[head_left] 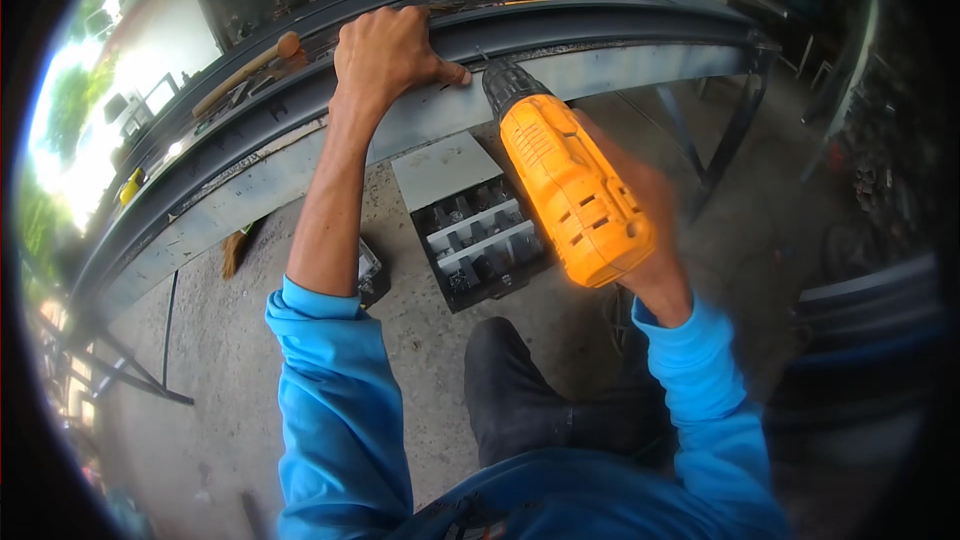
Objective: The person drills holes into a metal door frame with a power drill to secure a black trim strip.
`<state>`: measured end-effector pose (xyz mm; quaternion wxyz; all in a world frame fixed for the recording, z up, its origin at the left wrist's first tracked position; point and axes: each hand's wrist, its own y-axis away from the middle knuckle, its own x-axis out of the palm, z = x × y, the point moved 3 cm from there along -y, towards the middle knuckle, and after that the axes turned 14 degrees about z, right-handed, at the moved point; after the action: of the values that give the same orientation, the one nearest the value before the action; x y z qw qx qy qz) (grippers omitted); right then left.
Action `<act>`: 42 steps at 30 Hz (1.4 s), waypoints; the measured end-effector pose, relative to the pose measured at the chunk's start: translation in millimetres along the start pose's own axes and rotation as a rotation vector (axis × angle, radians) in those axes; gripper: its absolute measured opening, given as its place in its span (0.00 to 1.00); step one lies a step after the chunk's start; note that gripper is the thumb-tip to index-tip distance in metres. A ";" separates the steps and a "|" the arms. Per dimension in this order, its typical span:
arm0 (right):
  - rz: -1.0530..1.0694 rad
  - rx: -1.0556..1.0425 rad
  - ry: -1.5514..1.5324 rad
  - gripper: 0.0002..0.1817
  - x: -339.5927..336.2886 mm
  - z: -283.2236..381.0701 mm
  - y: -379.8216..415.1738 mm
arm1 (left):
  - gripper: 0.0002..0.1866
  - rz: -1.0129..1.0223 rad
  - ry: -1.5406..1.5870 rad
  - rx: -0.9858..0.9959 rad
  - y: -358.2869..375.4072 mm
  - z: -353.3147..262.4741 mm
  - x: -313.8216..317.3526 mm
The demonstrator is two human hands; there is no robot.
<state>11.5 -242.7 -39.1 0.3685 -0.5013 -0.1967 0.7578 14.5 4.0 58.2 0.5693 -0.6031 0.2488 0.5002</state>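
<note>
A long dark metal beam (610, 20) lies along the edge of the metal table. My left hand (385, 55) is closed over this beam, its fingers over the top and its thumb stretched to the right. My right hand (650, 215) grips an orange cordless drill (570, 185), whose body partly hides the fingers. The drill's black chuck (510, 85) points away from me, toward the beam. A thin bit (480, 52) sticks out of the chuck, its tip right at the beam's near side, just right of my left thumb.
Below the table an open compartment case (445, 275) with small parts stands on the concrete floor. A hammer (240, 73) with a wooden handle lies on the tabletop at left. Table legs (712, 165) rise at the right, and a broom head (233, 252) shows under the table.
</note>
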 end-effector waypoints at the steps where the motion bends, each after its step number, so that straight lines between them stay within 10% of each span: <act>1: -0.002 0.003 0.004 0.43 -0.2 2.1 -0.3 | 0.35 -0.035 -0.002 0.003 1.0 0.0 -0.1; 42: 0.177 -0.007 0.199 0.42 -32.8 21.0 -24.1 | 0.35 0.003 0.039 0.005 1.0 -0.5 -0.3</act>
<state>8.6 -250.3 5.9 0.3160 -0.5905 -0.1167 0.7333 13.7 3.1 57.9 0.5650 -0.6109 0.2620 0.4887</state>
